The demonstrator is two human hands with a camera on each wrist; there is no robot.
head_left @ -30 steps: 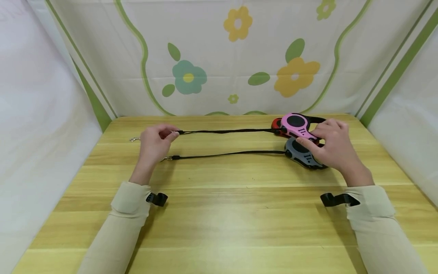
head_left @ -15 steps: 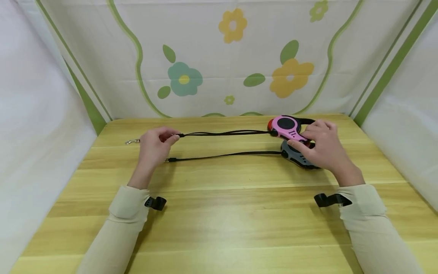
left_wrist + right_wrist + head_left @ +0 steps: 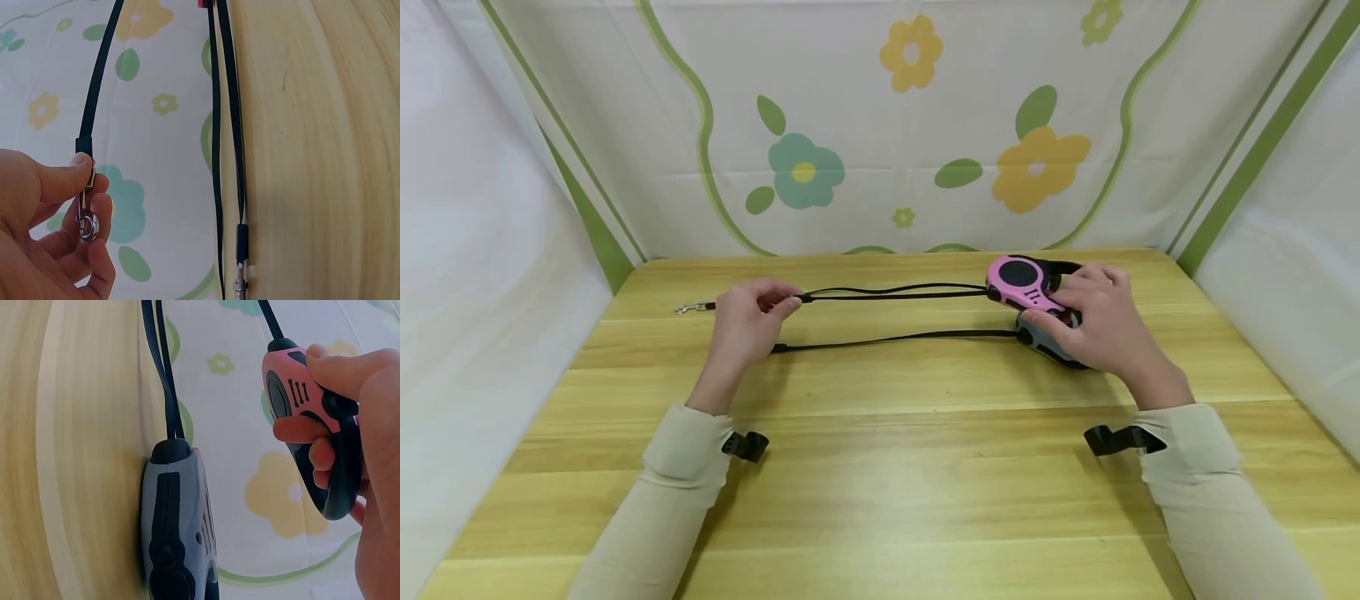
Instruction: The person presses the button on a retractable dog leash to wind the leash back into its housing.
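The right hand (image 3: pixel 1101 321) grips the pink retractable leash (image 3: pixel 1026 283) by its black handle, fingers curled through the loop and the thumb lying on top of the pink case, and holds it lifted above the wooden table (image 3: pixel 880 467). From its front a black strap (image 3: pixel 895 292) runs left to the left hand (image 3: pixel 748 321). The left hand pinches the end of this strap between thumb and forefinger, just at the small metal clip (image 3: pixel 86 219), which hangs between the curled fingers.

Directly under the right hand lies a grey retractable leash (image 3: pixel 1048 346) flat on the table. Its own black strap (image 3: pixel 902 337) stretches left along the wood and ends in a metal clasp (image 3: pixel 239 284) beside the left hand, not touched by it. A third strap runs close along the pink leash's one, and a small red part (image 3: pixel 204 3) shows at its far end in the left wrist view; farther left a metal snap hook (image 3: pixel 688 308) lies on the table behind the left hand.

Behind the table hangs a white cloth with flowers (image 3: pixel 805 171) and green stripes.
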